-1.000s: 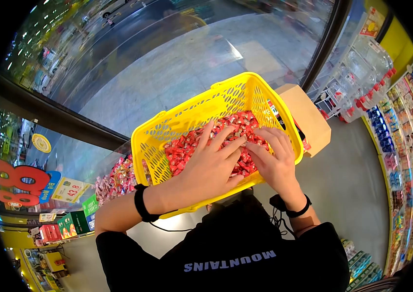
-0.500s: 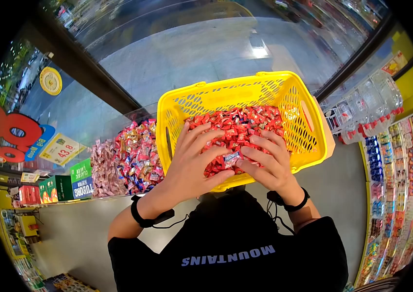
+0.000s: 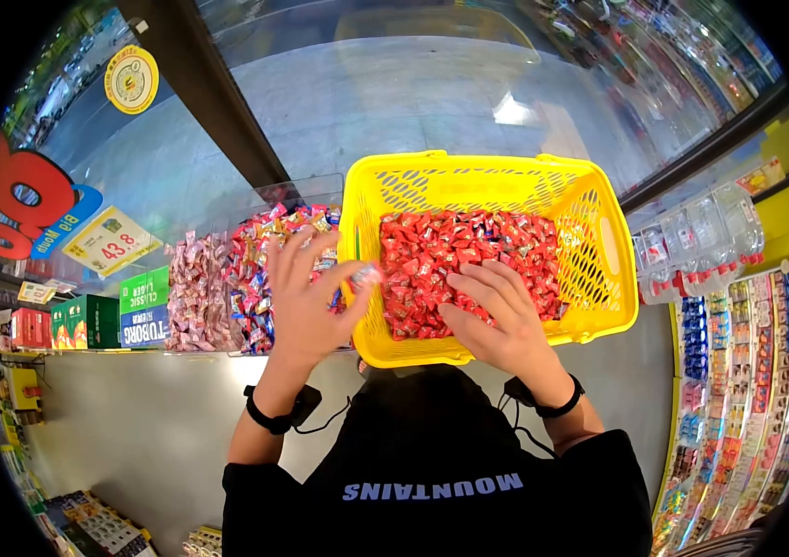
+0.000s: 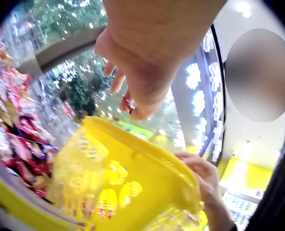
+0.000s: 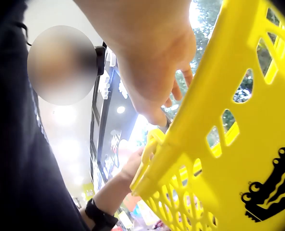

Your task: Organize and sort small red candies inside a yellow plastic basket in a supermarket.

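A yellow basket [image 3: 492, 167] with perforated sides holds a heap of red-wrapped candies [image 3: 422, 251]. Over its left rim is my left hand [image 3: 306, 292], fingers spread upward, with a small pale wrapped candy [image 3: 366, 276] pinched at the thumb. That candy [image 4: 127, 105] shows partly between the fingers in the left wrist view, above the basket's rim [image 4: 133, 139]. My right hand [image 3: 506, 325] reaches over the front rim, its fingers [image 3: 485, 292] loosely bent at the red candies. In the right wrist view the basket's wall [image 5: 238, 144] hides what those fingertips touch.
Left of the basket, a clear-walled display bin holds mixed candies [image 3: 260, 269] and pink-wrapped candies [image 3: 199, 288]. Beer boxes [image 3: 143, 311] and a price sign [image 3: 111, 243] stand farther left. Large water bottles [image 3: 701, 237] and stocked shelves [image 3: 738, 371] line the right side.
My left hand has moved from inside the basket leftward to its left rim, carrying the pale candy. The right hand stays over the red candies. The view has turned, bringing the display bin into sight.
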Demonstrator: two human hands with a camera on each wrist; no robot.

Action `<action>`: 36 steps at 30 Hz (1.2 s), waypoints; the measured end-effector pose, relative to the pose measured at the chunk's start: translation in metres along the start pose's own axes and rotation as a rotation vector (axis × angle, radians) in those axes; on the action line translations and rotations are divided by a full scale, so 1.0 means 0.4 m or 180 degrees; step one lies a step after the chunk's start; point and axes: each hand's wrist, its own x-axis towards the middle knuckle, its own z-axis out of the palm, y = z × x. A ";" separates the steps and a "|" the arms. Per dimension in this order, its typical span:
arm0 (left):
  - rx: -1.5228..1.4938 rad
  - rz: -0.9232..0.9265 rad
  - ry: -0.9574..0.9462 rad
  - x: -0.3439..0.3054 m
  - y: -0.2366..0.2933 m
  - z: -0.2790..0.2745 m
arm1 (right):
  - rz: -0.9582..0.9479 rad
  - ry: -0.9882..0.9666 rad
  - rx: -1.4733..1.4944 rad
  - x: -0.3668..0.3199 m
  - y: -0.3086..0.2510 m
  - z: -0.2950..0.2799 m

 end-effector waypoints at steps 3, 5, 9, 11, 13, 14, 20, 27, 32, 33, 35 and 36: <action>0.0244 -0.0599 0.0400 -0.074 -0.127 0.047 | 0.0363 -0.0017 -0.0039 -0.028 0.006 0.010; 0.0505 -0.0743 0.0218 -0.119 -0.180 0.082 | 0.0458 -0.0043 -0.0065 -0.040 0.009 0.020; 0.0642 -0.0957 -0.0046 -0.172 -0.232 0.139 | 0.0530 -0.0110 -0.0023 -0.049 0.009 0.036; 0.0661 -0.0948 -0.0105 -0.176 -0.229 0.135 | 0.0551 -0.0143 0.0004 -0.049 0.006 0.038; 0.0543 -0.1020 -0.0030 -0.172 -0.221 0.125 | 0.0574 -0.0159 0.0017 -0.048 0.009 0.036; 0.0477 -0.1045 0.0008 -0.166 -0.218 0.119 | 0.0569 -0.0206 -0.0007 -0.048 0.014 0.030; -0.0056 -0.0569 0.0211 -0.047 -0.088 -0.018 | 0.0725 -0.0388 -0.0398 -0.042 0.102 -0.094; -0.0580 0.0086 -0.0603 0.032 0.091 0.045 | 0.0729 -0.1543 -0.0530 0.027 0.292 -0.167; -0.0367 0.0150 -0.1063 0.022 0.119 0.122 | 0.0766 -0.2837 -0.0285 0.003 0.457 -0.024; -0.0365 0.0202 -0.0982 0.024 0.123 0.124 | 0.0667 -0.3002 -0.0315 -0.018 0.489 0.020; -0.0259 0.0217 -0.1091 0.017 0.126 0.124 | 0.0548 -0.3322 -0.0392 -0.052 0.516 0.090; -0.0202 0.0224 -0.1143 0.015 0.126 0.124 | 0.0525 -0.3475 -0.0446 -0.057 0.520 0.118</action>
